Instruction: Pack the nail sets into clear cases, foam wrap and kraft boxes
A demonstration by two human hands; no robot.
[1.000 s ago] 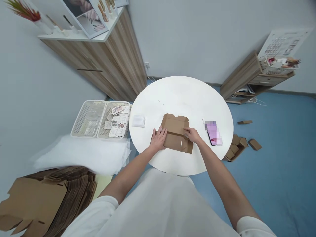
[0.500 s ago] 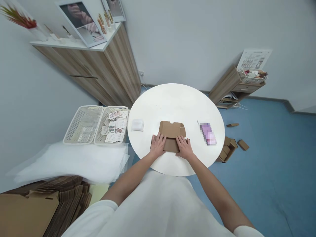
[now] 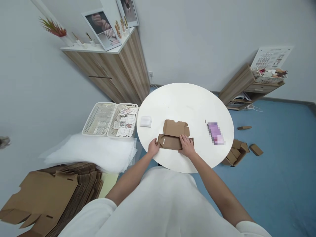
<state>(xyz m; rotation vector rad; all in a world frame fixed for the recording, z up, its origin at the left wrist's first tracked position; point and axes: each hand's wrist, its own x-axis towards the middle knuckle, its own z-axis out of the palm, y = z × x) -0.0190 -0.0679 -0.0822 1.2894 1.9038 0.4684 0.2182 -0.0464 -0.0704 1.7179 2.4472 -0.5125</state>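
A brown cardboard box (image 3: 171, 142), partly folded, lies near the front of the round white table (image 3: 185, 102), its lid flap spread toward the back. At the box's left end, my left hand (image 3: 153, 147) has its fingers closed on the side flap. My right hand (image 3: 187, 145) rests on the right part of the box, its fingers laid over the cardboard. A white packet (image 3: 145, 121) sits at the table's left side. On the right is a blurred purple item (image 3: 215, 133).
Left of the table stand two white baskets (image 3: 99, 119), one with cards. Below them are translucent sheets (image 3: 92, 151) and a stack of flat cardboard (image 3: 46, 194). An open carton (image 3: 235, 154) and loose small boxes lie on the floor at right.
My left hand has moved off the top of the box to its left end and closed on the flap there. The whole view has shifted, so things appear further right.
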